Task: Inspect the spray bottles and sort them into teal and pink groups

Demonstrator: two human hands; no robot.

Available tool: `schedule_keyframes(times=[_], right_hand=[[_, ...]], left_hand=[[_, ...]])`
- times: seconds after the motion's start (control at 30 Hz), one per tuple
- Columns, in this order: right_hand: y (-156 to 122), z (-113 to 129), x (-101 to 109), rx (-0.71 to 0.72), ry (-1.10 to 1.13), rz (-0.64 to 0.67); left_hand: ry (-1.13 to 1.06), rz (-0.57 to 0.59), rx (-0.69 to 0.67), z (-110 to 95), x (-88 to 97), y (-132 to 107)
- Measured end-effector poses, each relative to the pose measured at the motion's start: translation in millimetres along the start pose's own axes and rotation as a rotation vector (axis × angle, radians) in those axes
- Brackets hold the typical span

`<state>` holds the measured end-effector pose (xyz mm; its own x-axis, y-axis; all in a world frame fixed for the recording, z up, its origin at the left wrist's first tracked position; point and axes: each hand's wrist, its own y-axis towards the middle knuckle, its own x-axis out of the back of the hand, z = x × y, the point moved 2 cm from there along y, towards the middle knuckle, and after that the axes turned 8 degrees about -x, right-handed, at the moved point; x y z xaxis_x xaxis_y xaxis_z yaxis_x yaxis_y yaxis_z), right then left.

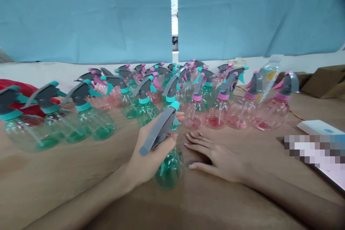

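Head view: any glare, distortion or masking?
Head view: bright white vertical strip between the blue fabric curtains is mostly blown out; head view, far left: round clear plastic spray bottle with teal collar looks stretched, tilted outward; head view, right: mosaic blocks hide part of the flat pink object.

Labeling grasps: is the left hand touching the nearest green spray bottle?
Touching: head view shows the left hand wrapped around the green spray bottle just below its grey sprayer head.
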<state>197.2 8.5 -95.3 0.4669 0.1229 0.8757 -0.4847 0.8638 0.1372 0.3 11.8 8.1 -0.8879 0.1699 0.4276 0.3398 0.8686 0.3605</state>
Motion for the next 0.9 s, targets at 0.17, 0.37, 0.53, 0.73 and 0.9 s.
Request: schedule_keyframes(times=[0.17,0.37,0.53,0.73,0.9], right_hand=[[-0.1,-1.6,-1.1,0.004,0.020,-0.015],[0.4,-0.2,0.4,-0.005,-0.005,0.007],[0.6,-0.3,0.4,-0.002,0.010,-0.001],[0.7,-2.2,-1.2,0.014,0.016,-0.015],[0.6,-0.6,-0.1,0.001,-0.007,-0.008]], left_hand=[[-0.026,0.002,-0.029,0.1,0.0,0.4],[0.001,0.002,-0.043,-1.0,0.1,0.7],[-0.002,0.003,-0.038,-4.2,-0.7,1.0],[0.019,0.005,-0.022,-3.8,-0.1,1.4],[0.023,0.006,-0.028,0.2,-1.0,0.5]])
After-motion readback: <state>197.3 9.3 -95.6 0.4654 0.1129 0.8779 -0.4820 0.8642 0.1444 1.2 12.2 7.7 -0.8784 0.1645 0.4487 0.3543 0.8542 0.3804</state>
